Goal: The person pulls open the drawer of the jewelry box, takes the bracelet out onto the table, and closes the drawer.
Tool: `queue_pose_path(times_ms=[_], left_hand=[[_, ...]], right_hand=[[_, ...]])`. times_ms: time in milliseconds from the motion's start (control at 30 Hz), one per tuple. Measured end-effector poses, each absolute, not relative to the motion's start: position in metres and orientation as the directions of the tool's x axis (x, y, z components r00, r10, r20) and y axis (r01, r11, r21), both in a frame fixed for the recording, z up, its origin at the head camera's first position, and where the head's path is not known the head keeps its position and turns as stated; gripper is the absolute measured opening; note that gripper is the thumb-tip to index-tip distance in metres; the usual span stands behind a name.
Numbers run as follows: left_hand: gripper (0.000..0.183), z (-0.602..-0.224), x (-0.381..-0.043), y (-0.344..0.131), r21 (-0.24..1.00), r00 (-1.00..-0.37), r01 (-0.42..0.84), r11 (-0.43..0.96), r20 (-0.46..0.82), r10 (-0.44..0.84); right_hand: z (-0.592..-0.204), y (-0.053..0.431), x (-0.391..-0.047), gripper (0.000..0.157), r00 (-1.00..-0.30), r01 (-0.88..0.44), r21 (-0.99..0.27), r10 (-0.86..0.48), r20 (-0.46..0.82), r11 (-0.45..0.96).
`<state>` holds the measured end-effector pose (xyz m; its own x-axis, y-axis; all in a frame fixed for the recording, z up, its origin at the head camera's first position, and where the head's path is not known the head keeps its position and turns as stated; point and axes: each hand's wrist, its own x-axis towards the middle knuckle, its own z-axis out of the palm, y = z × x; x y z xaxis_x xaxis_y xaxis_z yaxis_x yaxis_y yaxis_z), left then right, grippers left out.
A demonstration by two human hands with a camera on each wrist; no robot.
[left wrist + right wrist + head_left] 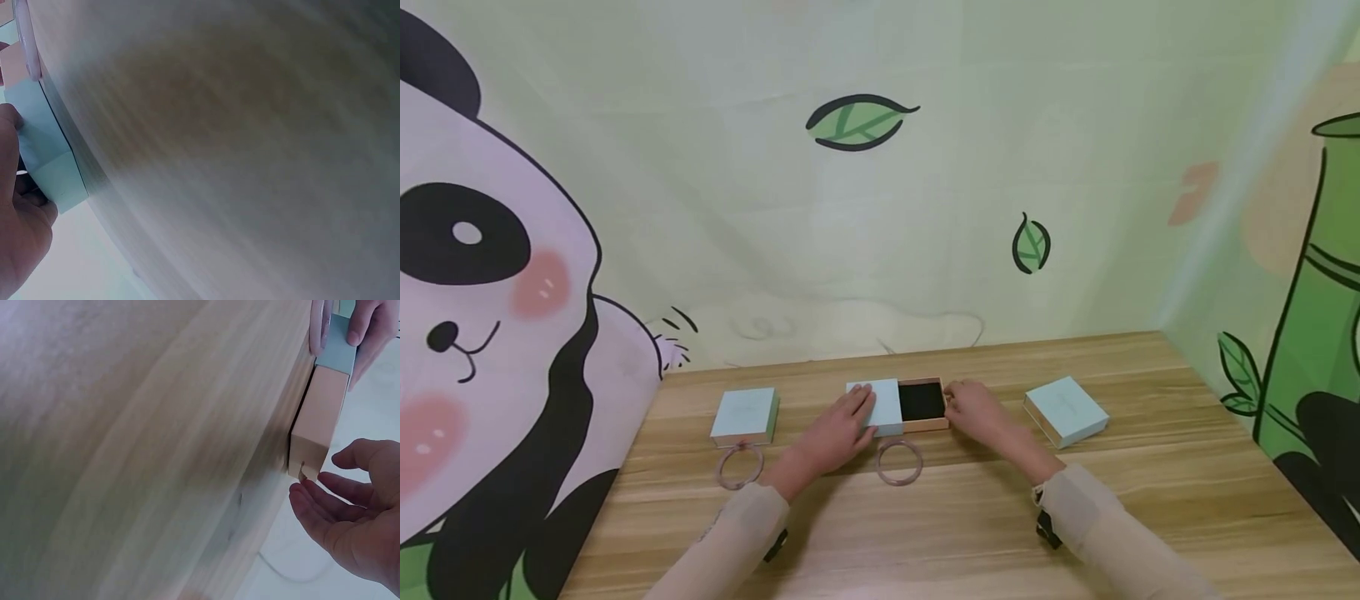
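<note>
A pale blue drawer box (889, 407) lies at the table's back middle. Its pinkish-tan inner drawer (926, 425) is slid partway out to the right, showing a black lining. My left hand (838, 429) grips the blue sleeve, fingers across the top and thumb at its near side; the left wrist view shows the sleeve's end (59, 181) in that grip. At the drawer's right end, my right hand (981, 408) pinches a small ribbon pull tab (303, 470) with its fingertips. A translucent pinkish bangle (900, 481) lies just in front of the box.
To the left stands another pale blue box (745, 412), with a second bangle (722, 473) at its front edge. A third blue box (1067, 408) sits turned at an angle on the right. Behind the wooden table (970, 533) hangs a printed backdrop (737, 208).
</note>
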<state>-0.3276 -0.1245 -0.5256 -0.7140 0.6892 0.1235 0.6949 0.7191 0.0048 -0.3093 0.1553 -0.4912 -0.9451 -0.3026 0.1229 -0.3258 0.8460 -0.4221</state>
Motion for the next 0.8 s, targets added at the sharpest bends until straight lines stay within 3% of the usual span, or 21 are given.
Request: queue_pose_path(times_ms=[200, 800], left_hand=[[0.062, -0.526, -0.327, -0.125, 0.023, -0.720, 0.690, 0.724, 0.125, 0.682], [0.062, -0.523, -0.326, -0.123, 0.001, -0.725, 0.685, 0.728, 0.093, 0.682]], right_hand=[[-0.494, 0.148, -0.313, 0.024, -0.949, -0.316, -0.448, -0.281, 0.146, 0.836], [-0.498, 0.134, -0.315, 0.036, -0.952, -0.305, -0.394, -0.266, 0.151, 0.867]])
